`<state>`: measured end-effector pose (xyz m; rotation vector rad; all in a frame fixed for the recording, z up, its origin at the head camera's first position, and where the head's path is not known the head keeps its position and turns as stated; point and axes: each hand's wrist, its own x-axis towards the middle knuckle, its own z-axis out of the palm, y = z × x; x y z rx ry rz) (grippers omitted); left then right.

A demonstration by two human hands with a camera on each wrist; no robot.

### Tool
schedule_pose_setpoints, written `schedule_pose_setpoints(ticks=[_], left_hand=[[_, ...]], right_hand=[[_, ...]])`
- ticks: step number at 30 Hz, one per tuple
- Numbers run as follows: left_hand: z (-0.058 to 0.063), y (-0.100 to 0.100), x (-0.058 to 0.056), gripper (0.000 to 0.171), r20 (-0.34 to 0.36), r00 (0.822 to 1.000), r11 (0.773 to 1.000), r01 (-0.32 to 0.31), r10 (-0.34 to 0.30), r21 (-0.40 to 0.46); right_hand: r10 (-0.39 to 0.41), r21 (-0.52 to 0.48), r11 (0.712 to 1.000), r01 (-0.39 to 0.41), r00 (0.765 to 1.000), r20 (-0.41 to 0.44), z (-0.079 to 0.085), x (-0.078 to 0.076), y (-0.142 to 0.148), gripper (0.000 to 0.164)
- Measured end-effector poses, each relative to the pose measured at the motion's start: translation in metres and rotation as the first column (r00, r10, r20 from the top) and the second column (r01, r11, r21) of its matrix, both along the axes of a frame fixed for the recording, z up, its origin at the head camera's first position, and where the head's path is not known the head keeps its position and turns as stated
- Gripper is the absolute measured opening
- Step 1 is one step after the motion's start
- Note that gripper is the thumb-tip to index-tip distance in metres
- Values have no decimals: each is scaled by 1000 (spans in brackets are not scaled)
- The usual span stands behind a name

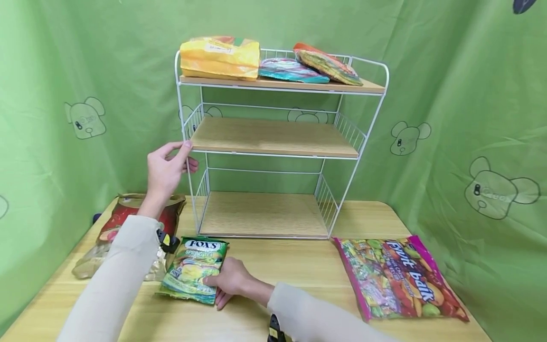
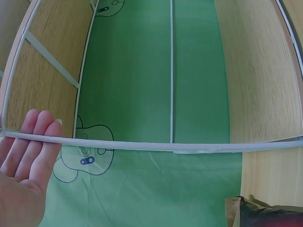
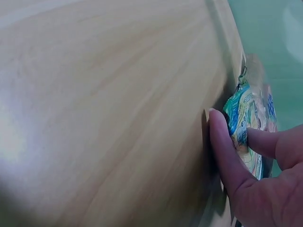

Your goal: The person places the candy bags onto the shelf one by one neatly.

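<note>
At the left front post of a white wire rack with wooden shelves point(image 1: 273, 137), my left hand point(image 1: 165, 168) has its thumb at the middle shelf's corner. In the left wrist view its fingers point(image 2: 35, 156) reach behind the white post point(image 2: 142, 144). My right hand point(image 1: 232, 278) pinches the right edge of a green Fox's Spring Tea candy bag point(image 1: 194, 268), thumb on top and fingers at its side and underneath. The right wrist view shows the bag's crinkled edge point(image 3: 241, 113) between thumb and fingers, low over the table.
On the top shelf lie a yellow bag point(image 1: 220, 59), a teal packet point(image 1: 292, 70) and an orange-and-gold packet point(image 1: 329, 64). A pink-edged Fruit Balik candy bag point(image 1: 401, 278) lies at right on the table point(image 1: 282, 285). Behind my left forearm are a red bag point(image 1: 124, 213) and a clear package point(image 1: 89, 261).
</note>
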<state>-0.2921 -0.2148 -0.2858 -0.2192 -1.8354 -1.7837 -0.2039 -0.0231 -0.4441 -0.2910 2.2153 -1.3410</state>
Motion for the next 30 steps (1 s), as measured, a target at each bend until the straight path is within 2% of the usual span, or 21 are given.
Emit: schedule_pose_setpoints(ticks=[11,18,30], left_hand=[[1,1,1,40,4,1000,1000,-8,8,-12],[1,0,2,40,8,1000,1000,-12,12,-16],[1,0,1,40,13,1000,1000,-6,6,3]], right_hand=[[11,106,994,-9,1000,-19,6,-12,27,25],[39,173,985,-31,998,-42,9,-21,60,28],[88,246,967,-63,992,-93,12,-24,128,31]])
